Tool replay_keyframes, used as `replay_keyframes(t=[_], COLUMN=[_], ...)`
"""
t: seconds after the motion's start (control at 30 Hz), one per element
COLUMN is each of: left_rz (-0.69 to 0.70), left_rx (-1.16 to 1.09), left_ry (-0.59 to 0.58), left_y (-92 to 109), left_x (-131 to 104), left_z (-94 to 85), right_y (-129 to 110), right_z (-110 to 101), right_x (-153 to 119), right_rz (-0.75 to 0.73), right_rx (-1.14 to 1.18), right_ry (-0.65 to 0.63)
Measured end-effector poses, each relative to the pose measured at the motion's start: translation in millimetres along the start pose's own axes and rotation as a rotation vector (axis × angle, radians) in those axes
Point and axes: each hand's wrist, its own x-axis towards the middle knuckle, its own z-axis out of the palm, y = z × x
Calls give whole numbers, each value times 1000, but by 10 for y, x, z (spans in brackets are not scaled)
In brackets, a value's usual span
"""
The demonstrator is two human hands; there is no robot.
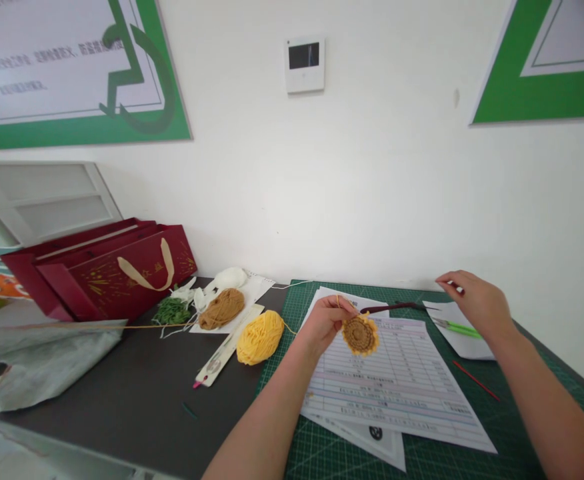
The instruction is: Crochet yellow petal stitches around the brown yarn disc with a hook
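A small round crochet piece [361, 335], brown in the middle with a scalloped yellow edge, hangs from the pinched fingers of my left hand [333, 320]. A strand of yellow yarn loops over a finger of that hand. Beside the fingertips, a dark red slender crochet hook [397, 307] points right from the top of the piece. My right hand [479, 303] is raised apart from it on the right, thumb and fingers drawn together; whatever they may pinch is too small to see. Left of my forearm lies the yellow yarn ball [261, 337], its strand running toward my left hand.
Printed sheets [397, 387] lie on the green cutting mat [517, 413], with green-handled scissors [459, 329] and a red stick [476, 381]. Brown yarn [222, 309], green yarn [171, 311], a ruler [229, 347] and a dark red gift bag [117, 273] stand leftward. A white wall rises behind.
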Motion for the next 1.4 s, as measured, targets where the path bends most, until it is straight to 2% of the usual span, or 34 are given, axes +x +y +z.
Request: replay_keyframes(t=[0.17,0.3,0.43,0.6,0.8,0.9,1.03,1.17,1.3,1.4], left_rz=[-6,-13,-6,22,61,79,84,63,38,24], left_rx=[2,31,84,159,245,297,361,402,427,439], left_ry=[-14,-53,-77,-91,-86,-99,-127,-112,-14,114], left_y=[26,-4,-54,-109,-206,-256,-292,-239,-175,-235], left_x=[-32,-59,-83,-90,-115,-182,-263,-291,-380,-527], left_z=[27,110,192,243,374,506,682,744,743,840], right_y=[120,-134,-625,-1134,-1351,-1423,-1505,-1532,-1512,-1495], right_z=[-130,-269,-436,-619,-652,-662,-725,-809,-922,-1029], right_x=[-19,98,296,438,397,391,424,375,140,-92], right_rz=[112,27,-173,-369,-318,-286,-241,-199,-135,-89], right_rx=[-9,38,126,234,268,291,299,311,296,274], right_ry=[77,67,-27,-226,-496,-555,-526,-456,-371,-308])
